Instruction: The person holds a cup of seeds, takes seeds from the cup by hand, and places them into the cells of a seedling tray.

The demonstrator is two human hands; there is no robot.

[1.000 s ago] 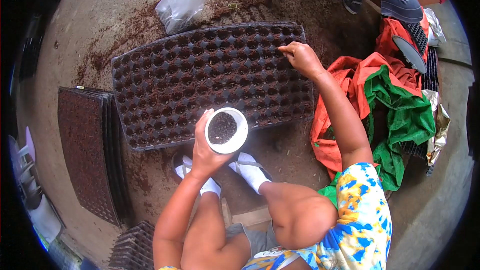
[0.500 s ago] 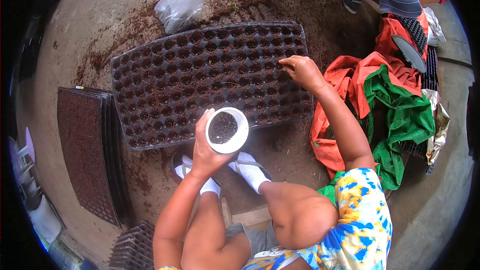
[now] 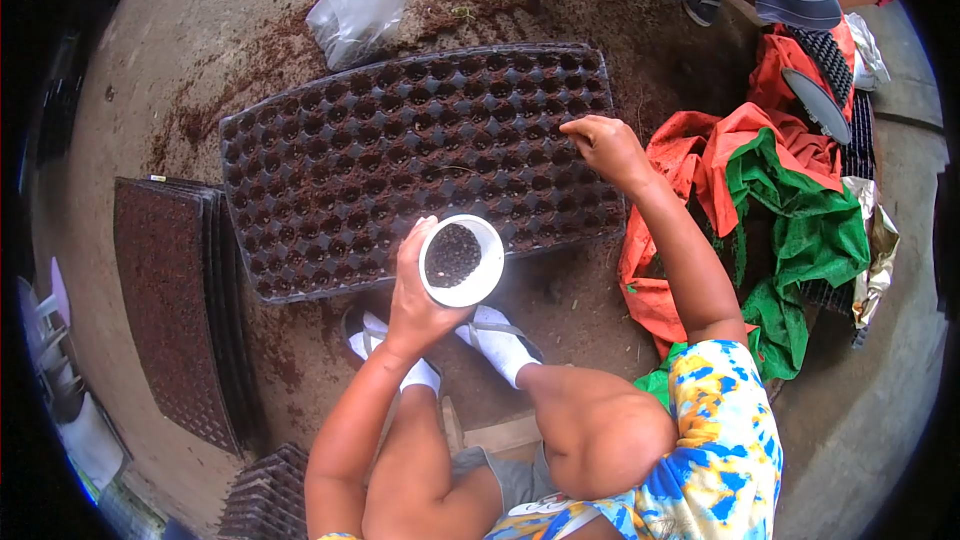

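One white cup (image 3: 489, 266) of dark grains (image 3: 452, 255) is gripped by the left hand (image 3: 415, 290), right hand (image 3: 608, 148) held over the cell tray (image 3: 420, 170), fingertips (image 3: 570, 127) pinched, contents unclear

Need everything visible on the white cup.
The white cup is round, lidless and smooth-walled, plastic by its look. Small dark grains, perhaps seeds, lie inside, with bare inner wall showing above them. Its mouth faces the camera. The left hand grips its side, in front of the cell tray's near edge. Its base is hidden.
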